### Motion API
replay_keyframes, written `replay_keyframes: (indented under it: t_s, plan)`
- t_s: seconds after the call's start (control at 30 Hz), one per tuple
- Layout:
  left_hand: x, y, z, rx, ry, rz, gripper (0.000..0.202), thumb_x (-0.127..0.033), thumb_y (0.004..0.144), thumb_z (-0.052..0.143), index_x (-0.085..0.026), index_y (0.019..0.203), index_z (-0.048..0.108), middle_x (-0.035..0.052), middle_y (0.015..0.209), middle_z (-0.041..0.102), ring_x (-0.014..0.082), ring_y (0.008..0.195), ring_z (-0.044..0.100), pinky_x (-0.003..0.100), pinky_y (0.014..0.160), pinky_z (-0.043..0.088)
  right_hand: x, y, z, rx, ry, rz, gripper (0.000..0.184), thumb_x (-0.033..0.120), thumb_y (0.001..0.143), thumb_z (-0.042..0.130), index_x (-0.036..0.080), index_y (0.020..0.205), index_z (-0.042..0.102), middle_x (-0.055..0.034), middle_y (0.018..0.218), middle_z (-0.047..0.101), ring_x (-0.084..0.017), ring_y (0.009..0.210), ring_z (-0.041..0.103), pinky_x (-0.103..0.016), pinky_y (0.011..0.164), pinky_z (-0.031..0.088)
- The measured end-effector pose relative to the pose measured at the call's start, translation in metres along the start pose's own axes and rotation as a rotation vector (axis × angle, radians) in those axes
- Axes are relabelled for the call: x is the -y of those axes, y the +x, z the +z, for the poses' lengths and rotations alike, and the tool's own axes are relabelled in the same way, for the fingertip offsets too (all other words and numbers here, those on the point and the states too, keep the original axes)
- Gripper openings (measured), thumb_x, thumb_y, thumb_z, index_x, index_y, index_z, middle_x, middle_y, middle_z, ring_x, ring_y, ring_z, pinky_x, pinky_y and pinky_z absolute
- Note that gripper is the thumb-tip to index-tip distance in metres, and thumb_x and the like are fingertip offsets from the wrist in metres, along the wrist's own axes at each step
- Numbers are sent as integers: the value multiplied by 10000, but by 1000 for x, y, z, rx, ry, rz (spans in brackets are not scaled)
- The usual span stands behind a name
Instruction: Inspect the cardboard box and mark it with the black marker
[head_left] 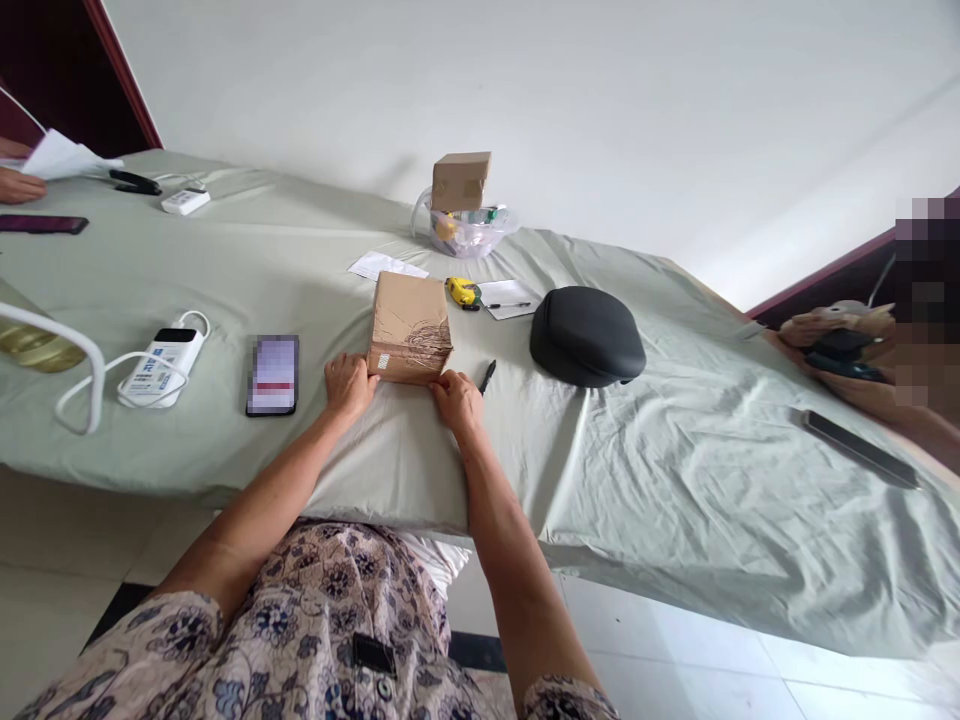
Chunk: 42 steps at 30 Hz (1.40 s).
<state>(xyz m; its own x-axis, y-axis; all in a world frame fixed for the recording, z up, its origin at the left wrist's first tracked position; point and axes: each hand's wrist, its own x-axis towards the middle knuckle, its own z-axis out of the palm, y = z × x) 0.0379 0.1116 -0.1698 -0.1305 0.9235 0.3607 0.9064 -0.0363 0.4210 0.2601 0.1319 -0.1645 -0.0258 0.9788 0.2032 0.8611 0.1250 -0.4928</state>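
Observation:
A small brown cardboard box (409,325) wrapped in shiny tape sits on the pale green cloth of the table (675,470), right in front of me. My left hand (349,383) rests at the box's near left corner, fingers curled against it. My right hand (455,397) presses at the near right corner, fingers bent on the box edge. Both hands touch the box, which stands on the cloth. A black pen (487,376) lies just right of my right hand.
Left of the box lie a phone (273,374) and a white power bank (162,366) with a cable. Behind are a yellow tape measure (462,292), papers, a clear bowl (469,232) topped by another box (460,180), and a black case (586,336). Other people sit at far left and right.

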Motion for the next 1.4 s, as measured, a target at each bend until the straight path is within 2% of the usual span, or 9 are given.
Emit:
replay_keyframes:
  t_s: [0.33,0.47,0.77,0.9,1.03,1.1,1.2,1.33,1.4]
  plan:
    - [-15,-5,1,-69,-21,-63,519,-486,729,872,-139,1015,612,210,1093,700,416,1144,640,525,1005,463,18,-11,15,-118,-63,78,516,655,776,753,224,941,521,-99,1020,667,-267,899,671,-323,725,454]
    - [-16,-5,3,-99,-39,-76,545,-531,703,884,-155,979,603,192,1044,708,406,1098,657,502,979,469,20,-11,19,-155,-47,96,541,690,764,742,233,916,495,-91,989,674,-260,859,666,-324,710,438]
    - [-19,-3,-16,73,82,-114,380,-377,863,753,-95,1088,633,219,1197,684,387,1263,590,512,1079,456,17,-8,0,75,-94,8,159,348,988,567,197,996,616,-99,1065,710,-220,905,654,-297,753,434]
    - [-22,-2,-31,185,160,-137,335,-146,877,598,-83,1205,627,234,1365,613,375,1406,488,509,1143,416,22,-10,-11,156,-157,18,198,266,1015,495,192,1067,671,-102,1120,719,-217,976,666,-283,796,452]
    - [-35,-2,-53,-43,84,-149,581,-35,813,535,-87,1392,517,255,1508,502,384,1440,454,526,1125,426,24,-10,-14,167,-151,10,254,210,988,498,191,1160,684,-93,1159,731,-219,1020,670,-279,819,463]
    - [-53,-12,-65,-148,-52,-50,497,-43,827,510,-125,1313,570,203,1369,618,338,1327,558,474,1087,458,23,-10,-12,154,-140,14,286,200,987,487,189,1202,676,-89,1169,735,-219,1028,670,-280,821,461]
    - [-96,-49,-75,87,-386,284,257,-125,910,467,-176,1092,641,88,987,724,227,949,684,341,886,530,22,-8,-10,146,-112,31,297,222,989,499,193,1228,672,-83,1170,740,-211,1027,669,-275,816,460]
    - [-151,-111,-63,730,-606,753,145,-261,932,550,-191,1019,643,31,929,717,151,793,660,248,716,508,20,-7,-9,133,-120,41,290,245,989,493,215,1193,696,-71,1155,743,-206,999,673,-273,800,467]
    - [-166,-131,-53,904,-482,888,373,-483,861,694,-183,1076,642,68,1015,721,219,903,683,297,710,530,19,-6,-9,125,-122,27,284,254,987,493,226,1170,708,-60,1143,745,-205,1005,675,-271,804,470]
